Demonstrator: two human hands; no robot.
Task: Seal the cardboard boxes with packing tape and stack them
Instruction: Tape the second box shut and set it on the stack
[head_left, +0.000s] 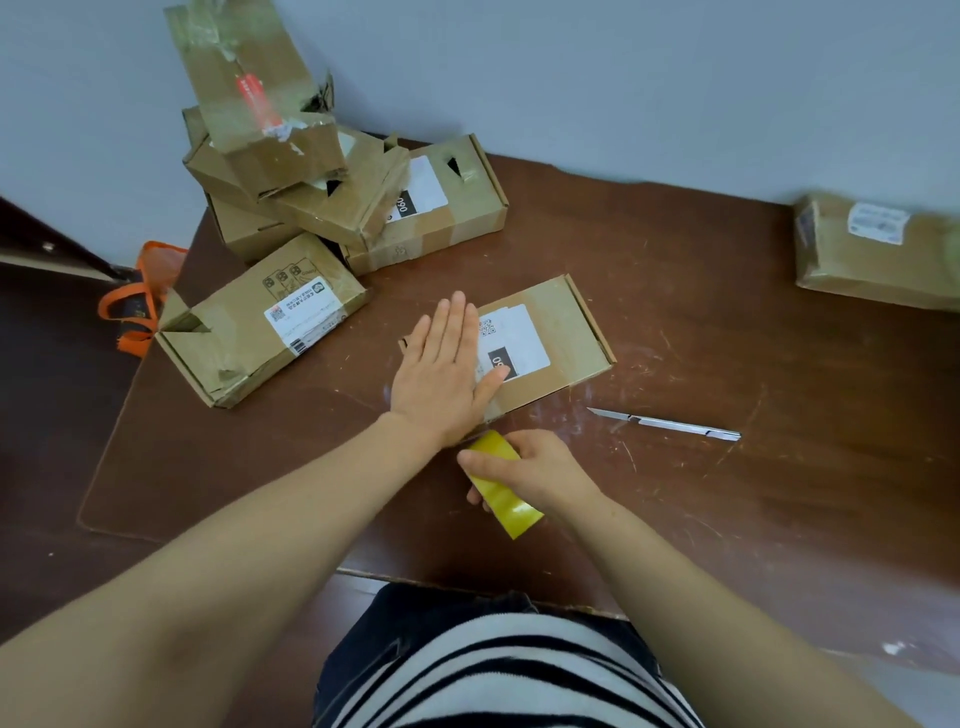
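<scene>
Left hand (444, 374) flat, fingers (457, 325) straight, pressing the near-left end of the flat brown cardboard box (556, 332) at the middle of the dark brown bench (727, 312); the box's long axis runs toward the far-right corner. Right hand (537, 470) just beside the box's near edge, fingers curled round the yellow packing-tape roll (504, 491).

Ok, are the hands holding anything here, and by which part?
The right hand grips the yellow tape roll across its outer band. The left hand lies flat on the small box, holding nothing.

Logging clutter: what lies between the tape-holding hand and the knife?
Head view: only bare, scratched tabletop between the right hand gripping the tape roll and the knife.
</scene>
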